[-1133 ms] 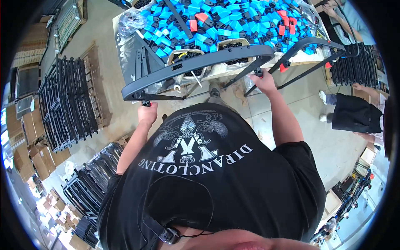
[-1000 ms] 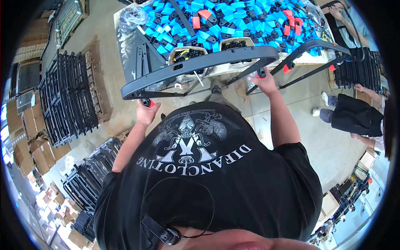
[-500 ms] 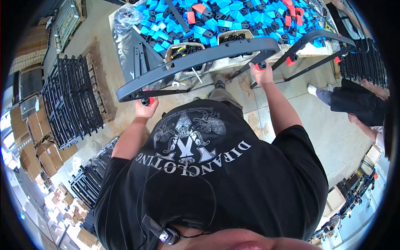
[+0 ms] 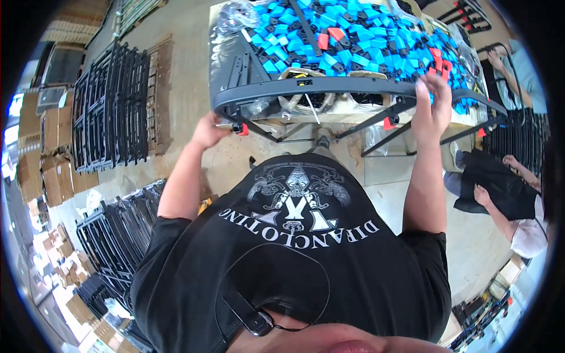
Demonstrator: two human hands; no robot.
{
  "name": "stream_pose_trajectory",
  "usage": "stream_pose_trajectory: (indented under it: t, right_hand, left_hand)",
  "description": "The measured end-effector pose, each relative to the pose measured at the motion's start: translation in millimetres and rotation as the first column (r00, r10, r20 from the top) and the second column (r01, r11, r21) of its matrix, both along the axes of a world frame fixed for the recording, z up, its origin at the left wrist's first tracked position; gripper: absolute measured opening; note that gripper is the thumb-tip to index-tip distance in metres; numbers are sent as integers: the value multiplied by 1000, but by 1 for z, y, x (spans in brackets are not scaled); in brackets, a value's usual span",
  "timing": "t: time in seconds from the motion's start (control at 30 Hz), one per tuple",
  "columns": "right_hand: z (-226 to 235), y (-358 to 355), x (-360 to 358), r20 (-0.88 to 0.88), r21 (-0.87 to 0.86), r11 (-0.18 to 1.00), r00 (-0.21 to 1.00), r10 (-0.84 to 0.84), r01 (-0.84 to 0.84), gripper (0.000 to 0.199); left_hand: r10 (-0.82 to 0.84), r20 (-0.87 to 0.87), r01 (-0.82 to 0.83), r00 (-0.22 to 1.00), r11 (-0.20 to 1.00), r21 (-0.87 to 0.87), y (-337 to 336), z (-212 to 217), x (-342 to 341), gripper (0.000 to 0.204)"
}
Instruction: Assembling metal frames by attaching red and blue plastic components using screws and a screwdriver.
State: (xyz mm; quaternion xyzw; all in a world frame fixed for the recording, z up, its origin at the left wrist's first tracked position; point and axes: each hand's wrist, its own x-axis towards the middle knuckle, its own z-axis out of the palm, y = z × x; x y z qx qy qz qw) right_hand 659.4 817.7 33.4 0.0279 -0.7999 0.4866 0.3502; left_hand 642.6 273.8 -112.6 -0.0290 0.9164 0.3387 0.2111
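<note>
Since a second ago the long dark grey curved frame point(image 4: 329, 88) has come closer and higher in the head view, its left end swung round toward the person, and the right hand point(image 4: 431, 109), which then held a leg under the frame, has gone up to its top edge. That frame now spans the near edge of the table point(image 4: 219, 41), level across the view, with its black folding legs point(image 4: 382, 120) hanging under it and small red clips point(image 4: 239, 129) at the leg joints. The left hand point(image 4: 207, 130) is closed round the frame's left end beside one red clip, its grip clamped on the underside; the right hand lies over the frame's upper rim with fingers spread and only loosely curled, so whether it truly grips or merely steadies I cannot tell. Behind the frame the table is heaped with blue, red and black plastic parts point(image 4: 353, 35). Stacks of black metal racks point(image 4: 112, 106) lie on the floor to the left, with cardboard boxes point(image 4: 41, 135) beyond them, and another person's hands point(image 4: 485, 197) work on dark cloth at the right. By my reading the frame is being turned and set into place at the table's edge; the next move would call for a firm hold with the right hand and level support at both ends, lest the legs snag
</note>
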Motion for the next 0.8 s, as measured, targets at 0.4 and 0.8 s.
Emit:
stream_pose_trajectory:
  t: [0.4,0.8]
  right_hand:
    - [-35,-101,-231,608,553,653,787,108,-517,38]
    - [-28,-98,-222,861,64,719,402,310,-692,34]
  left_hand:
    - [-112,-351,130,930,991,28,63,77,-219,37]
    - [-616,231,513,753,329,-793,126,-14,-422,39]
